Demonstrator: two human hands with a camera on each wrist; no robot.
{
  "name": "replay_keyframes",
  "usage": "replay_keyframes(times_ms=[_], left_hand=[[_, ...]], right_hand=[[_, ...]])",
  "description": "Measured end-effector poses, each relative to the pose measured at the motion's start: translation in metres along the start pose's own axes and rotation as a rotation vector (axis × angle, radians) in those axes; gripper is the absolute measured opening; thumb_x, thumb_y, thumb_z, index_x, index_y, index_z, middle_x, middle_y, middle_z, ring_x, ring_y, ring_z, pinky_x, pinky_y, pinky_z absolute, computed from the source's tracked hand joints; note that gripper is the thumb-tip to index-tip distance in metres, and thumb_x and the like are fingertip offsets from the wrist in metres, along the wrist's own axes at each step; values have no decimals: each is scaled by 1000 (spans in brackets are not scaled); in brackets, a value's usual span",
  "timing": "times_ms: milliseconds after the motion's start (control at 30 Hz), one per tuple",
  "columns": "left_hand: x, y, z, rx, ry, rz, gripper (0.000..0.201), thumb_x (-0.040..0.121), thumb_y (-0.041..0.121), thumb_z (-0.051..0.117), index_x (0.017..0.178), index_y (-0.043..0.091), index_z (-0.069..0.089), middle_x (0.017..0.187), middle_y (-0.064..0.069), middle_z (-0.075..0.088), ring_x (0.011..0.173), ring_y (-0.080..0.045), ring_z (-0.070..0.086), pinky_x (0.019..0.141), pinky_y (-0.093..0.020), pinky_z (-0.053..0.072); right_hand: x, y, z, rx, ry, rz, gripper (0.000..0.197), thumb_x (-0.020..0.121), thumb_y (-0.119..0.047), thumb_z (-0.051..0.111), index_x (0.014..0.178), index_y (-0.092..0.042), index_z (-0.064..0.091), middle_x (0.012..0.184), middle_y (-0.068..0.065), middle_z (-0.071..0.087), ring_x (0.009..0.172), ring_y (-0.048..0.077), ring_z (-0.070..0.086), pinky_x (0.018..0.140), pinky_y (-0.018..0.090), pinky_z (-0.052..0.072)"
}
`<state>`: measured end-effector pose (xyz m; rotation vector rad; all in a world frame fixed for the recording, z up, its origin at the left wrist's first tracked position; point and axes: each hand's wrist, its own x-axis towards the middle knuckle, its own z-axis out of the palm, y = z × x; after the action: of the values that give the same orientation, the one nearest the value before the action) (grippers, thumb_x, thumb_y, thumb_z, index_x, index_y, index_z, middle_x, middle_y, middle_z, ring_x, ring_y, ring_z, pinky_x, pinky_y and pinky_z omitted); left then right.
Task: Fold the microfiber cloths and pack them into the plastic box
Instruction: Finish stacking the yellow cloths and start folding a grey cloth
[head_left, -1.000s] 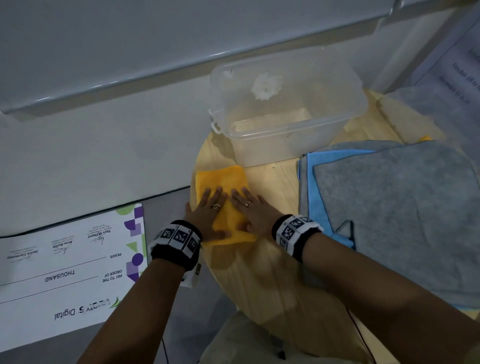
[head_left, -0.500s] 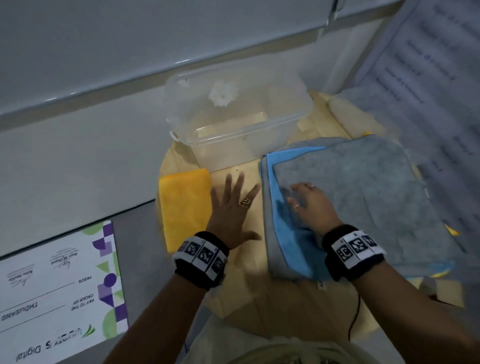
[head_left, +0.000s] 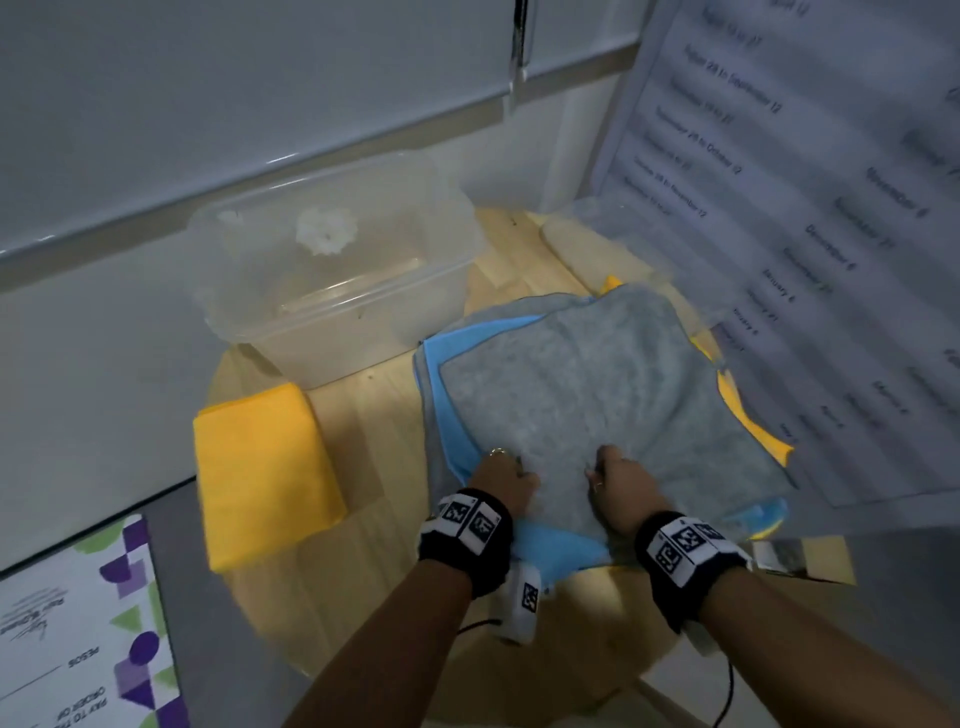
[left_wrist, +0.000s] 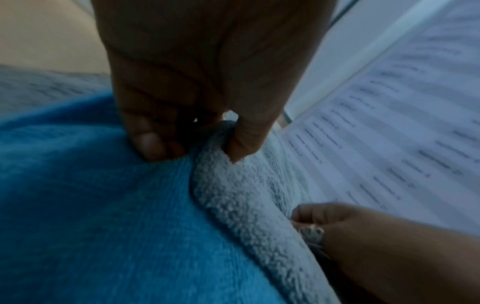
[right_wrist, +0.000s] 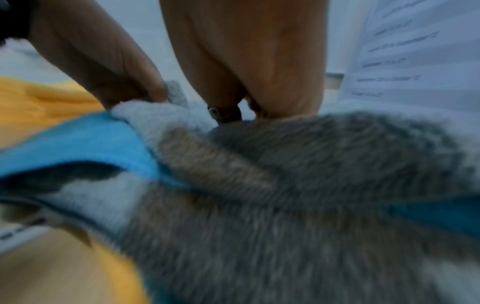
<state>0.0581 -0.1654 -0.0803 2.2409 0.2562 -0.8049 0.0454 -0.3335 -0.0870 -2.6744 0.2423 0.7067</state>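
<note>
A grey microfiber cloth (head_left: 597, 384) lies on top of a stack, over a blue cloth (head_left: 447, 410) and a yellow one (head_left: 753, 426). My left hand (head_left: 506, 470) pinches the grey cloth's near edge (left_wrist: 226, 156) between thumb and fingers. My right hand (head_left: 605, 473) grips the same cloth a little to the right, its fingertips curled into the fabric. A folded yellow cloth (head_left: 265, 473) lies on the left of the round wooden table (head_left: 374, 415). The clear plastic box (head_left: 332, 270) stands behind it, with no cloth visible inside.
The box's clear lid (head_left: 618, 234) lies at the back right of the table. A large printed sheet (head_left: 810, 223) leans at the right, close to the stack. A printed board (head_left: 78, 639) lies on the floor at the left. A wall runs behind.
Both hands left the folded yellow cloth and moved right to the stack. The left hand, flat on the table half a second ago, now pinches the grey cloth's edge beside the right hand.
</note>
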Motion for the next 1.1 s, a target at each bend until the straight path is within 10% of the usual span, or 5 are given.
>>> replay_keyframes(times_ms=[233,433,600,867,1100], left_hand=[[8,-35,-32,104,185,10,36,86,12,58,62,19,31,84,-14,53,102,-31,55,80,-31,35],[-5,-30,-22,1,385,92,22,83,27,63,95,8,59,100,-7,56,92,-21,59,78,-28,45],[-15,-21,-29,-271,534,-21,25,75,23,73,88,9,56,79,6,52,78,-12,51,69,-21,36],[6,-41,-130,-43,594,245,34,75,22,56,105,7,55,111,-18,51,105,-36,50,86,-23,36],[3,-30,-84,119,348,-303,61,94,45,42,132,-2,40,135,-21,46,121,-36,47,102,-41,40]], right_hand=[[6,-37,-9,252,-396,-145,26,98,-17,46,74,-9,52,73,13,56,58,11,59,54,18,45],[79,-65,-74,328,358,-374,9,84,-5,57,87,0,63,93,20,67,91,35,60,81,38,43],[137,-73,-113,-102,-25,-413,55,84,-38,66,126,-6,51,122,15,57,114,30,51,93,34,40],[133,-78,-141,186,71,-513,35,94,-36,49,65,-16,45,66,1,44,76,20,44,66,28,28],[144,-27,-120,682,10,-76,38,92,-44,45,106,-13,62,114,8,57,106,22,54,98,40,42]])
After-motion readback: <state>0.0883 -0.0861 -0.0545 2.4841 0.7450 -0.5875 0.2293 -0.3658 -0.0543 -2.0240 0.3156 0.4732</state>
